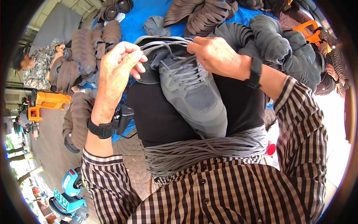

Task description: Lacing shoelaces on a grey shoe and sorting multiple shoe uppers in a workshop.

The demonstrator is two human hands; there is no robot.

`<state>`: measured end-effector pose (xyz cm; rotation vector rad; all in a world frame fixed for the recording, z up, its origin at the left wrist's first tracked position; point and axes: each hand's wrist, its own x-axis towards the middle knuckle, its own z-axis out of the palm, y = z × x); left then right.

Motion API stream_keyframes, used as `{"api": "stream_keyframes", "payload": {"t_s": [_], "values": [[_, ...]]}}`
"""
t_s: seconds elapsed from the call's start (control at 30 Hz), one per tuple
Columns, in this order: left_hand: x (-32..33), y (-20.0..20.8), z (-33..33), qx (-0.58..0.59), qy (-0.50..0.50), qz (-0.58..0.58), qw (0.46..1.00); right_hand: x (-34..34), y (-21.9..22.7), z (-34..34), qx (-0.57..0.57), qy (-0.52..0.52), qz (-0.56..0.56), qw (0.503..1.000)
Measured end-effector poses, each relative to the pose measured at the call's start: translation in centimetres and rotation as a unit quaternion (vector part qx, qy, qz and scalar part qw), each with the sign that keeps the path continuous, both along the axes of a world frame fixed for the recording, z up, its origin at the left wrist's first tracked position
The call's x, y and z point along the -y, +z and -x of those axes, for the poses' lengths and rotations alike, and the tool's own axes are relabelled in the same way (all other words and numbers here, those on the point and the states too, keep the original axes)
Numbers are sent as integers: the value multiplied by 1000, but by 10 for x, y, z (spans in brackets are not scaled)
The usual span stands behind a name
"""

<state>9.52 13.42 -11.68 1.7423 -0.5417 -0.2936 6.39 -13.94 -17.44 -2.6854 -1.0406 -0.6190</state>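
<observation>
A grey sneaker rests on my black-clad lap, its toe pointing toward me. Grey lace zigzags across its front. Beyond the sneaker's collar, my left hand pinches a length of the lace on the left side. My right hand has its fingers closed on the lace to the right, beside the shoe's opening. Loose lace loops between the two hands. Behind the sneaker lies another dark grey shoe part, partly hidden. A thick bundle of grey shoelaces lies across my waist.
Stacks of brown shoe uppers and grey ones lie on a blue sheet. Orange stools stand at both sides. A person sits at left, another at far right. A blue scooter stands lower left.
</observation>
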Motion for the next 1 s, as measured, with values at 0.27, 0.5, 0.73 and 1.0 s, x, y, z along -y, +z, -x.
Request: {"api": "stream_keyframes", "payload": {"t_s": [0.27, 0.5, 0.73, 1.0], "values": [[13, 0, -3, 25, -10, 13, 1000, 7, -5, 8, -37, 0, 111, 993], [15, -1, -2, 38, -14, -3, 999, 8, -2, -9, -38, 60, 127, 989], [18, -5, 3, 8, -4, 52, 999, 11, -16, -2, 84, 88, 158, 980], [33, 3, 16, -81, -86, 267, 956, -31, -23, 24, 30, -209, -34, 977]]}}
